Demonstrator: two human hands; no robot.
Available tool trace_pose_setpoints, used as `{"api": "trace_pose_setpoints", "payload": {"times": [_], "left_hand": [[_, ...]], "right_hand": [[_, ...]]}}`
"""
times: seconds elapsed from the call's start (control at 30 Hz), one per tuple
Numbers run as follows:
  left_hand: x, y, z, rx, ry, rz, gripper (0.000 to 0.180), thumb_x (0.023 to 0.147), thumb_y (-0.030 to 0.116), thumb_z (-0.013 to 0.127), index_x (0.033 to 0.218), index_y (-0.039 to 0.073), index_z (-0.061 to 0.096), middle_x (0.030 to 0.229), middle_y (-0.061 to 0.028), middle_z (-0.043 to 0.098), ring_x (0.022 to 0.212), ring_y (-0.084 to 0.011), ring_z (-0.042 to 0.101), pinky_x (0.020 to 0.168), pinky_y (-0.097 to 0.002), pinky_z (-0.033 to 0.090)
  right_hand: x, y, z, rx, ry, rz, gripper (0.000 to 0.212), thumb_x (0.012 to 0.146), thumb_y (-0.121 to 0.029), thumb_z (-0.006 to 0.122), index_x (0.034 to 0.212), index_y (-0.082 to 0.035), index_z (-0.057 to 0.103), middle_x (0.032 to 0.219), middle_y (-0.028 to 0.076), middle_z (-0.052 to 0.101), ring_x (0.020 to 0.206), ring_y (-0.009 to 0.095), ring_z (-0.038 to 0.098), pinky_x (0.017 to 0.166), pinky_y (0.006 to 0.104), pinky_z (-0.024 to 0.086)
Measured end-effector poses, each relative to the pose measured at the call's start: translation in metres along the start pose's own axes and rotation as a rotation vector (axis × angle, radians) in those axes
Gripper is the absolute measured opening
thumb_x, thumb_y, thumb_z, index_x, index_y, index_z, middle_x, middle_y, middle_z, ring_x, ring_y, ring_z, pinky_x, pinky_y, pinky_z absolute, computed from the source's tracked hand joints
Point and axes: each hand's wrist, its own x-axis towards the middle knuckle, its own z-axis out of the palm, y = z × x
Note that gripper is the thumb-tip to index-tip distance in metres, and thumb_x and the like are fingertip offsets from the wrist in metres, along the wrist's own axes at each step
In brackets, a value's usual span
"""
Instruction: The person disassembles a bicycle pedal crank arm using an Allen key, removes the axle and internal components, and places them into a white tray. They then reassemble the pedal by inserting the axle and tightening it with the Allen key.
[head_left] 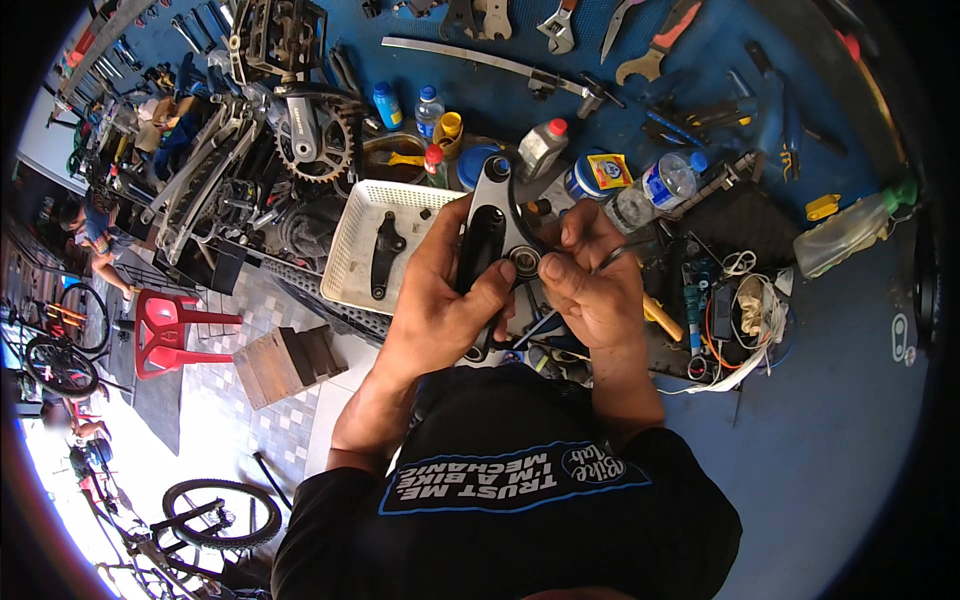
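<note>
A black bicycle suspension linkage (493, 185) with round eyelets is held up in front of my chest. My left hand (435, 295) grips it from the left side, thumb across its lower part. Beside that thumb, a round silver-ringed bearing (524, 262) sits in an eyelet. My right hand (597, 290) is closed on the other side, its thumb tip at the bearing's edge. A thin dark tool (613, 255) shows between its fingers; its tip is hidden. Behind my left hand, a white perforated basket (338, 250) holds a smaller black linkage piece (384, 258).
Several bottles (540, 150) and tubs stand behind the linkage, below a blue tool wall (440, 75). Crank parts (310, 135) crowd the left. Cables (745, 340) and a yellow handle (662, 318) lie right. Beyond the bench are a red chair (165, 335), a wooden box (285, 370) and people.
</note>
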Motion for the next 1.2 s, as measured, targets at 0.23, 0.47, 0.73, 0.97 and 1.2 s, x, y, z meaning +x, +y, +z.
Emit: {"api": "trace_pose_setpoints", "payload": {"times": [0.23,0.47,0.73,0.97,1.2], "left_hand": [[-0.005,0.002,-0.002,-0.050,-0.062,0.037,0.067,0.093,-0.007,0.050,0.155,-0.005,0.026,0.102,-0.0136,0.063,0.073,-0.0152,0.064,0.061,-0.0289,0.054],[-0.006,-0.007,-0.001,-0.151,-0.105,0.096,0.078,0.087,-0.012,0.047,0.159,-0.004,0.019,0.112,-0.0158,0.062,0.084,-0.0170,0.066,0.072,-0.0300,0.056],[-0.005,-0.012,-0.004,-0.236,-0.164,0.055,0.087,0.084,-0.017,0.045,0.162,-0.003,0.010,0.132,-0.0179,0.055,0.099,-0.0218,0.066,0.077,-0.0345,0.060],[-0.005,-0.010,0.005,-0.256,-0.080,0.083,0.081,0.083,-0.008,0.057,0.155,-0.007,0.021,0.121,-0.0217,0.060,0.092,-0.0257,0.068,0.068,-0.0347,0.061],[-0.005,-0.008,0.004,-0.268,-0.102,0.072,0.083,0.083,-0.012,0.053,0.157,-0.006,0.016,0.125,-0.0209,0.058,0.094,-0.0246,0.068,0.072,-0.0349,0.061]], "right_hand": [[-0.002,-0.006,0.005,0.010,0.005,-0.031,0.032,0.091,0.004,0.074,0.105,-0.009,0.048,0.094,0.009,0.068,0.064,0.002,0.052,0.047,0.0175,0.029],[-0.002,-0.008,0.008,-0.003,0.012,-0.062,0.032,0.092,0.004,0.074,0.105,-0.009,0.048,0.094,0.009,0.068,0.062,0.002,0.051,0.048,0.0184,0.030],[0.004,-0.008,0.000,0.026,-0.037,-0.062,0.031,0.093,0.001,0.074,0.106,-0.009,0.048,0.098,0.012,0.070,0.062,0.003,0.052,0.048,0.0189,0.033],[0.006,-0.011,0.006,0.021,-0.011,-0.060,0.031,0.093,0.002,0.073,0.108,-0.008,0.049,0.100,0.013,0.070,0.068,0.006,0.060,0.049,0.0179,0.038],[0.008,-0.013,0.000,0.061,-0.059,-0.040,0.030,0.094,0.004,0.071,0.109,-0.007,0.047,0.103,0.015,0.069,0.077,0.013,0.068,0.055,0.0230,0.053]]}}
